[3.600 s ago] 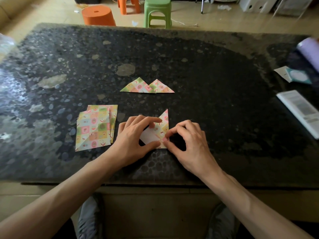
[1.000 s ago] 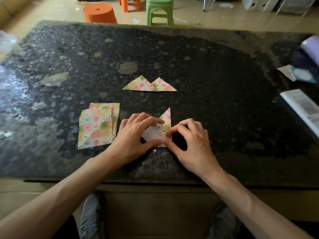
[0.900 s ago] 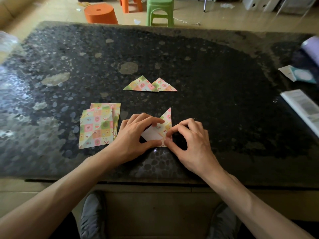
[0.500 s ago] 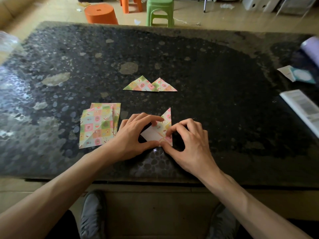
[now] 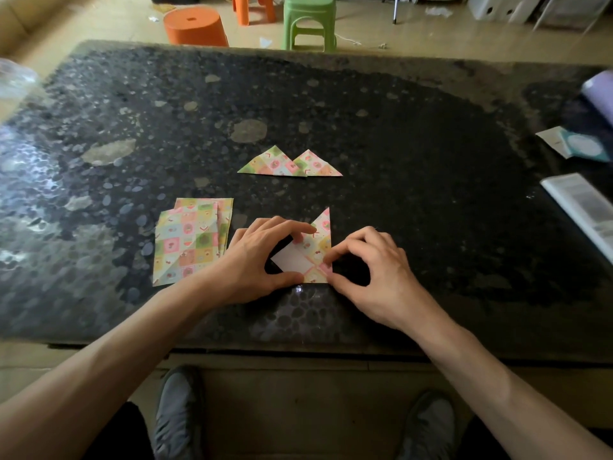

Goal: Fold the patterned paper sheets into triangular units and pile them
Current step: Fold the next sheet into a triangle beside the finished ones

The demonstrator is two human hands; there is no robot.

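Two hands work one half-folded sheet [image 5: 316, 250] at the table's [image 5: 431, 194] near edge. The left hand [image 5: 262, 260] hides its left part, curled fingers pinning it flat; the right hand [image 5: 374, 273] pinches its lower right corner. Two finished triangles [image 5: 278, 164] lie beyond, overlapping. One unfolded stack [image 5: 192, 240] lies just left; sheet count indiscernible.

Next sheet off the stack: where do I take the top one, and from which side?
Probably a grip on its near-left corner, coming from the left. The top sheet lies flat and skewed on the stack, so that corner seems to jut clear of the sheets beneath, while the left hand crowds its right edge.
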